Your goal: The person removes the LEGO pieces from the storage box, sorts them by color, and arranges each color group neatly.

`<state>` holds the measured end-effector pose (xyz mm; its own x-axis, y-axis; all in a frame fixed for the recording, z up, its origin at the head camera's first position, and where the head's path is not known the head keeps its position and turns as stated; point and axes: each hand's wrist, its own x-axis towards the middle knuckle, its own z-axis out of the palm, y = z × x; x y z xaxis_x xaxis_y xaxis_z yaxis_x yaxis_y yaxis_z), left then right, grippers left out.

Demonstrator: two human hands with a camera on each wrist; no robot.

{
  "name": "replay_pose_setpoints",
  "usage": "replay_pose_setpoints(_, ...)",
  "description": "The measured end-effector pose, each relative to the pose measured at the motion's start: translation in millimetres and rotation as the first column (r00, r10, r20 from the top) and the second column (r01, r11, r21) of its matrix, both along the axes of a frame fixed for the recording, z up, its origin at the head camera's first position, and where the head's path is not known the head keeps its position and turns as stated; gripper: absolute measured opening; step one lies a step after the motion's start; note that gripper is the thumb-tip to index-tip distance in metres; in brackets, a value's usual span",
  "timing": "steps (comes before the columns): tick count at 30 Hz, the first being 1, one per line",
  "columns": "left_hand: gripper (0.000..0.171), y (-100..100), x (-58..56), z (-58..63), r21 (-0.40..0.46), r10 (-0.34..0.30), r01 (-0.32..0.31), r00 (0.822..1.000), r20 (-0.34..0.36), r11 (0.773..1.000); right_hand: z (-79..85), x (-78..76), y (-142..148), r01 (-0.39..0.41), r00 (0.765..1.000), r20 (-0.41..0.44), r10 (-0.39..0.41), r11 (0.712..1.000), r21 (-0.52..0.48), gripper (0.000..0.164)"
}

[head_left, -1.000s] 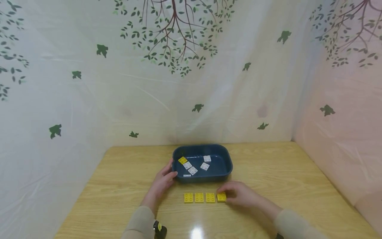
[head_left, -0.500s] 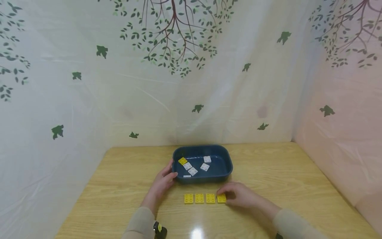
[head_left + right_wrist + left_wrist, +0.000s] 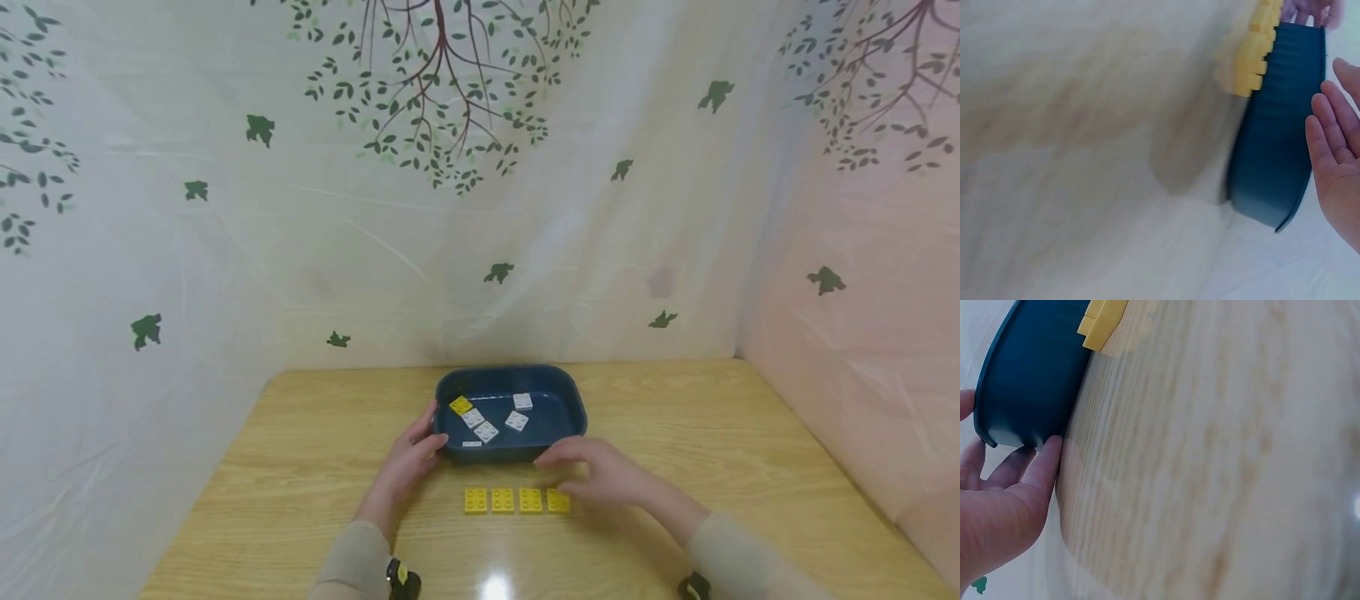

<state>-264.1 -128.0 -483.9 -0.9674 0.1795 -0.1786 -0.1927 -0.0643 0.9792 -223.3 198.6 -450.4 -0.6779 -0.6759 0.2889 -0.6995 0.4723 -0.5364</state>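
Observation:
A dark blue tray (image 3: 510, 454) stands toward the back of the wooden table. My left hand (image 3: 408, 458) grips its left end, thumb at the front rim and fingers along the outer side wall; the left wrist view shows those fingers (image 3: 1041, 465) against the wall. In front of the tray, several yellow toy bricks (image 3: 502, 500) lie in a straight row. My right hand (image 3: 611, 475) is over the right end of that row, thumb and fingers spread apart, holding nothing. It partly covers the rightmost yellow brick (image 3: 557, 502). The right wrist view shows the fingers (image 3: 1335, 125) extended.
Inside the tray are a yellow brick (image 3: 461, 406) and several white bricks (image 3: 486, 431), scattered mostly on the left. Printed cloth walls (image 3: 562, 308) rise behind and beside the table (image 3: 675, 400).
My right hand has let go of the rightmost yellow brick, its fingers parting and lifting toward the tray. The brick stays in the row. My left hand has kept its hold on the tray.

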Motion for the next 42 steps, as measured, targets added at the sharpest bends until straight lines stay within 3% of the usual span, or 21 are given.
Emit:
replay_pose_setpoints(3, 0.065, 0, 0.2, 0.6, 0.003, -0.003, 0.003, 1.000, -0.008, 1.000, 4.6, -6.5, -8, -0.016, 0.999, -0.031, 0.015, 0.999, -0.029, 0.037)
replay_pose_setpoints(10, 0.065, 2, 1.1, 2.0, 0.022, -0.010, 0.010, 1.000, -0.020, 1.000, 13.2, -24.4, -32, 0.033, 0.996, 0.088, -0.027, 0.998, -0.059, 0.033)
replay_pose_setpoints(17, 0.065, 2, 0.2, 1.6, 0.017, -0.014, 0.014, 1.000, -0.020, 1.000, 16.1, -50.2, -61, 0.077, 0.992, 0.105, -0.068, 0.994, -0.077, 0.033)
replay_pose_setpoints(23, 0.066, 2, -0.6, 0.6, 0.051, -0.022, 0.023, 1.000, -0.020, 0.998, 11.5, -69.5, -82, 0.190, 0.967, 0.186, -0.176, 0.980, -0.063, 0.035)
replay_pose_setpoints(28, 0.066, 1, -0.2, 0.7, 0.072, -0.039, 0.040, 0.999, -0.029, 0.997, 5.8, -81.5, -94, 0.253, 0.952, 0.185, -0.245, 0.967, -0.017, 0.037)
replay_pose_setpoints(35, 0.065, -1, -0.9, 1.1, 0.057, -0.037, 0.039, 0.999, -0.030, 0.998, -4.7, -95.0, -109, 0.290, 0.942, 0.181, -0.283, 0.957, -0.017, 0.037)
replay_pose_setpoints(42, 0.065, -3, -1.7, -0.9, 0.074, -0.034, 0.036, 0.999, -0.029, 0.997, -11.2, -101.3, -117, 0.268, 0.945, 0.170, -0.278, 0.960, 0.079, 0.043)
